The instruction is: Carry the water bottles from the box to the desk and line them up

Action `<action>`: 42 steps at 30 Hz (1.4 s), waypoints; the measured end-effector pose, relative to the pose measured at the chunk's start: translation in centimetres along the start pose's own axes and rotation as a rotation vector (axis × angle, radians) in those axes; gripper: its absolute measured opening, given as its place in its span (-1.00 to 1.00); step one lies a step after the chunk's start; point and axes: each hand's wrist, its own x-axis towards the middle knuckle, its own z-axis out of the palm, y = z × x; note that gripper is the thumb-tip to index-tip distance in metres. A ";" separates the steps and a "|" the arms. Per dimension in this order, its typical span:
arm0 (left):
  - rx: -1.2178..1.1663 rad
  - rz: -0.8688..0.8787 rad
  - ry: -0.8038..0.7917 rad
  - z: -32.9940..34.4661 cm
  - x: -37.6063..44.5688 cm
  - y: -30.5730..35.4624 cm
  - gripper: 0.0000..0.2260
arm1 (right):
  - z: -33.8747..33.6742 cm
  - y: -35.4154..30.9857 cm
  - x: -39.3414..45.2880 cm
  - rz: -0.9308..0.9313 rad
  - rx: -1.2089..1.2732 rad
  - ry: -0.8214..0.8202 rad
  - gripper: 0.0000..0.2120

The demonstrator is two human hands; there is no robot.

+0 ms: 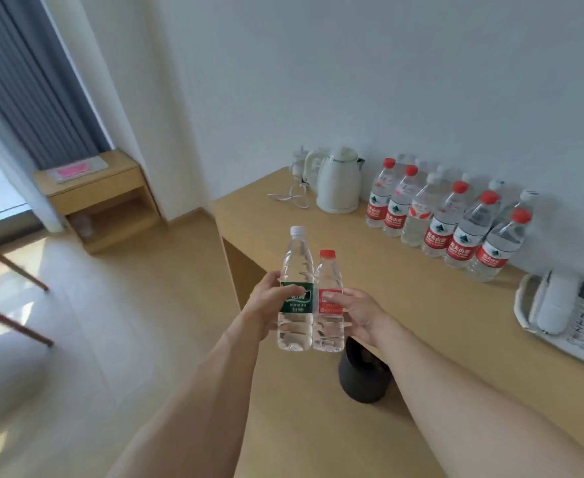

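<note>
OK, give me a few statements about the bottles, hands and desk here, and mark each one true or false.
1. The left hand grips a green-labelled bottle with a white cap. True.
2. The right hand is empty. False: it holds a red-capped bottle.
3. The two held bottles are upright and side by side. True.
4. The kettle on the desk is black. False: it is white.
5. The row of bottles by the wall lies flat. False: they stand upright.
</note>
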 end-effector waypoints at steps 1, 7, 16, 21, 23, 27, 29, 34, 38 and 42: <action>0.008 -0.003 -0.022 -0.3 1.3 0.8 -0.60 | 0.2 -0.5 0.8 0.001 0.008 0.029 -0.80; 0.082 -0.020 -0.154 0.4 8.1 3.7 -0.62 | -0.8 -2.4 4.9 -0.020 0.064 0.173 -0.80; 0.202 -0.010 -0.234 4.0 17.2 6.8 -0.63 | -4.7 -4.7 10.8 -0.049 0.175 0.298 -0.75; 0.222 0.008 -0.284 6.0 21.2 9.3 -0.60 | -6.8 -6.4 14.3 -0.062 0.222 0.338 -0.81; 0.201 0.029 -0.298 6.9 22.5 10.0 -0.60 | -7.7 -7.1 15.4 -0.086 0.227 0.362 -0.82; 0.174 0.073 -0.363 8.9 24.4 11.3 -0.44 | -9.7 -8.2 16.6 -0.147 0.235 0.397 -0.76; 0.176 0.100 -0.405 9.7 25.3 11.7 -0.38 | -10.7 -8.4 16.8 -0.173 0.216 0.420 -0.70; 0.222 0.188 -0.506 11.4 27.8 12.2 -0.37 | -12.6 -9.2 16.7 -0.271 0.118 0.496 -0.66; 0.267 0.210 -0.594 12.4 29.7 12.8 -0.39 | -13.2 -9.6 16.6 -0.296 0.034 0.564 -0.64; 0.364 0.265 -0.629 12.5 32.0 12.7 -0.43 | -13.4 -9.7 17.2 -0.296 -0.083 0.647 -0.57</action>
